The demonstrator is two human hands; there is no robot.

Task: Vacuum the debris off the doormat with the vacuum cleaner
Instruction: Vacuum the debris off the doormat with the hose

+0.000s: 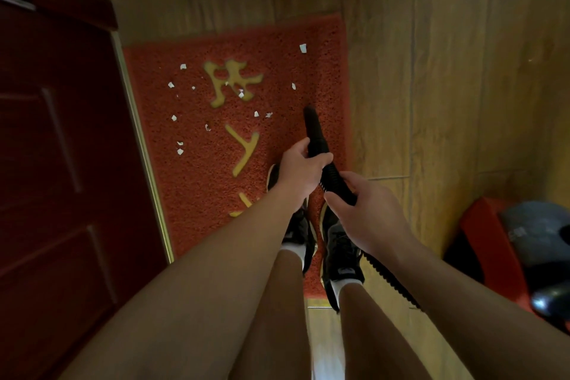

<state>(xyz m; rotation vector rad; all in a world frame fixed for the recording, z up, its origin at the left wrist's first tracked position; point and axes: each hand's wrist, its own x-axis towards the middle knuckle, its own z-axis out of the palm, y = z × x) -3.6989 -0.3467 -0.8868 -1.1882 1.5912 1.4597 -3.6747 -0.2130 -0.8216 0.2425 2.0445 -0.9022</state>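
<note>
Left hand (303, 168) curls round the black nozzle (313, 129) and right hand (361, 210) grips the ribbed hose (334, 182) behind, the nozzle pointing up-frame over the red doormat (197, 188), with white scraps (180, 151) scattered to its left, centre-left of frame.

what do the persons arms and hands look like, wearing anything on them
Nothing worn shows. The left hand and right hand have no gloves, and no rings, watch or bracelet are visible. The left arm and right arm are uncovered down to the bottom of the frame, with no sleeve in view.
</note>
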